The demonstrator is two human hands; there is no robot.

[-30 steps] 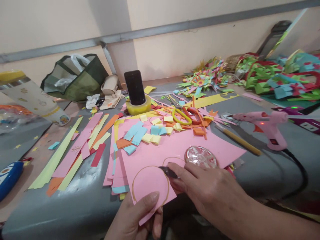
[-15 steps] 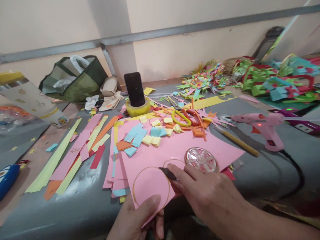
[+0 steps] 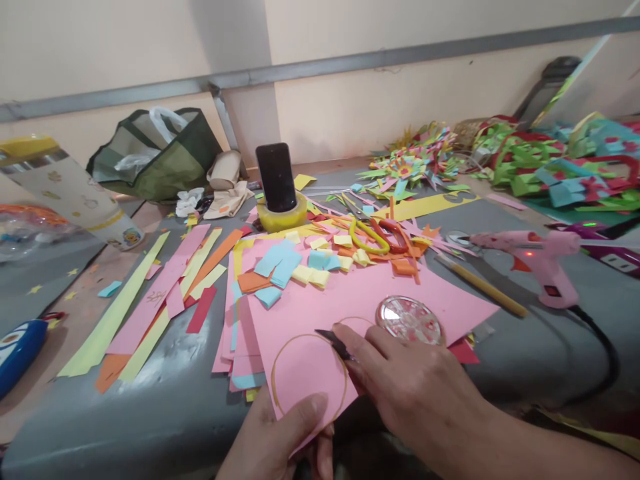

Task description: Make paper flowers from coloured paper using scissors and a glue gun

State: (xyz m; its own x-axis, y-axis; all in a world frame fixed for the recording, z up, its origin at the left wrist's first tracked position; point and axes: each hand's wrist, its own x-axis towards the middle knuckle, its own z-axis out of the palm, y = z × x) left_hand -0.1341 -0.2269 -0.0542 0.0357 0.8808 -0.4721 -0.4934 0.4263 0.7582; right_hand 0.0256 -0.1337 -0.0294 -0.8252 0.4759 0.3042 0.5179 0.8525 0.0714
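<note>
The left hand point(image 3: 280, 433) pinched the near end of a pink sheet point(image 3: 345, 297), thumb on top and fingers underneath, at the front edge of the counter point(image 3: 190, 427). The right hand point(image 3: 415, 387) was closed around a dark blade point(image 3: 334, 341), whose tip lay over the upper right of a circle point(image 3: 306, 336) drawn on the sheet; how the hidden fingers gripped it could not be told. A second curved line ran beside that circle, partly covered by the right hand. Just beyond this hand, a round shiny case point(image 3: 410, 317) rested on the sheet. Small blue, yellow and orange paper pieces point(image 3: 280, 263) covered its far side, near scissors with yellow and red handles point(image 3: 370, 239). To the right lay a yellow-handled tool point(image 3: 487, 289) and a pink glue gun point(image 3: 543, 257) with a glowing light. Long paper strips point(image 3: 157, 303) lay on the left. Farther back, a phone point(image 3: 277, 177) leaned upright in a roll of yellow tape point(image 3: 283, 215).
</note>
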